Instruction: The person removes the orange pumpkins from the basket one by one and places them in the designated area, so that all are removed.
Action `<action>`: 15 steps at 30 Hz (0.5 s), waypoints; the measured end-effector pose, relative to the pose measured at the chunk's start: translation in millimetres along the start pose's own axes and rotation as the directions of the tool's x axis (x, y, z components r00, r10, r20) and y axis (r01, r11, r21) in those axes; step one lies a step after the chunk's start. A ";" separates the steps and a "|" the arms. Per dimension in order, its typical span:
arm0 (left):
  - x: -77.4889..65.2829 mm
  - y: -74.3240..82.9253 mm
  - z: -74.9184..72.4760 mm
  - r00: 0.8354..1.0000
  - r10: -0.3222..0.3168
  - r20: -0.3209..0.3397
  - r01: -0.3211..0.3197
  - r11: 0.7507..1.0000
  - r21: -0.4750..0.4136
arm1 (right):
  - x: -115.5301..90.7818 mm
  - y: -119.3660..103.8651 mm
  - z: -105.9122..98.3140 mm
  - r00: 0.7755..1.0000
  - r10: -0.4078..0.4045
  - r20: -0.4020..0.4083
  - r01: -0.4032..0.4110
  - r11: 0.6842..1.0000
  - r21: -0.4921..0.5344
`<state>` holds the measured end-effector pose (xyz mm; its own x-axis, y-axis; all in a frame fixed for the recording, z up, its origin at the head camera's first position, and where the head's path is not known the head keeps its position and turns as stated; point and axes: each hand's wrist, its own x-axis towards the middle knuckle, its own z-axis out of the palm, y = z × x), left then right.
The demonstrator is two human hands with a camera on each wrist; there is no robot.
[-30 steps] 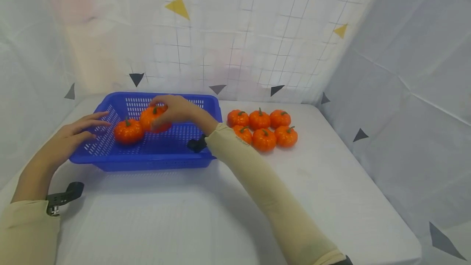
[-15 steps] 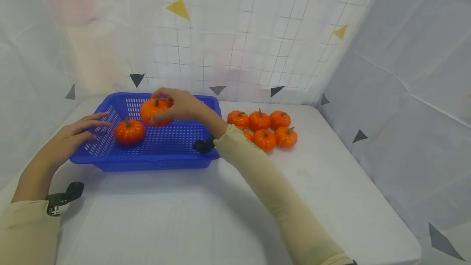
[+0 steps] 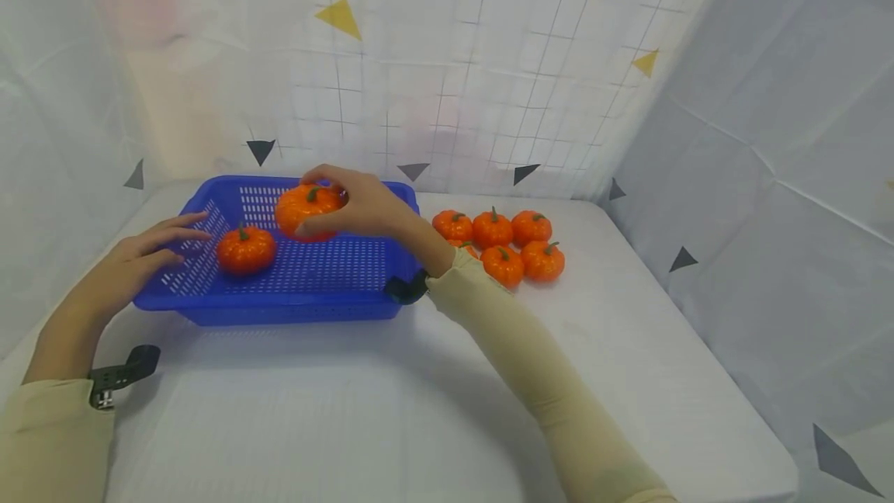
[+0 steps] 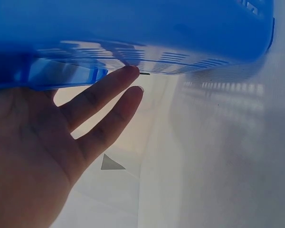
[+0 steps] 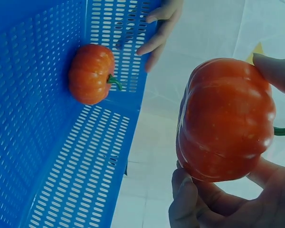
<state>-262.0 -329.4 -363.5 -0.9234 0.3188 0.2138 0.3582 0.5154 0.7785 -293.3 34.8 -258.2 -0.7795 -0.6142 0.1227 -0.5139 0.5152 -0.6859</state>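
An orange pumpkin (image 3: 300,208) with a green stem is gripped by my right hand (image 3: 370,206) above the blue basket (image 3: 279,301). In the right wrist view the held pumpkin (image 5: 228,121) sits between thumb and fingers, apart from the basket floor. Another pumpkin (image 3: 246,251) stands on the floor of the basket toward its left side. My left hand (image 3: 133,262) rests at the basket's left rim, its fingers extended over the edge. From the left wrist view, the left hand's fingers (image 4: 109,118) lie straight along the outer side of the basket wall (image 4: 147,28).
To the right of the basket, several more pumpkins (image 3: 503,266) stand in two rows on the white table (image 3: 594,379). A white sheet with a grid (image 3: 447,60) hangs behind, and grey sheeting (image 3: 789,138) bounds the right side.
My right hand has raised the pumpkin from beside the other one in the basket and carried it slightly right. The left hand has stayed at the rim.
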 end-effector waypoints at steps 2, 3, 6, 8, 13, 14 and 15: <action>0.0 0.6 -0.3 1.000 -0.005 0.003 0.005 1.000 0.001 | -4.4 0.2 -1.7 1.000 -0.002 -0.015 0.002 1.000 0.001; 0.1 0.9 -0.6 1.000 -0.006 0.003 0.006 1.000 0.000 | -6.2 0.5 -2.6 1.000 -0.006 -0.020 0.006 1.000 0.004; 0.1 1.0 -0.9 1.000 -0.011 0.003 0.011 1.000 0.000 | -12.5 1.6 -4.8 0.999 -0.012 -0.034 0.013 1.000 0.016; 0.0 0.6 -0.9 1.000 -0.013 0.002 0.013 1.000 -0.003 | -17.9 2.2 -6.1 0.999 -0.015 -0.046 0.016 1.000 0.023; 0.4 -0.1 -0.6 1.000 -0.013 0.005 0.013 1.000 -0.013 | -33.6 3.9 -9.4 0.995 -0.011 -0.094 0.013 1.000 0.018; 0.5 0.0 -0.5 1.000 -0.014 0.005 0.014 1.000 -0.013 | -36.9 4.7 -10.1 0.994 -0.009 -0.105 0.011 1.000 0.014; 0.8 0.1 -0.3 1.000 -0.014 0.005 0.014 1.000 -0.014 | -40.0 5.7 -10.8 0.993 -0.005 -0.115 0.007 1.000 0.015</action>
<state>-262.8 -329.4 -363.1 -0.9276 0.3154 0.2002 0.3434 0.5089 0.7894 -268.9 68.8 -259.3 -0.8128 -0.5442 0.2080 -0.5141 0.5020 -0.6955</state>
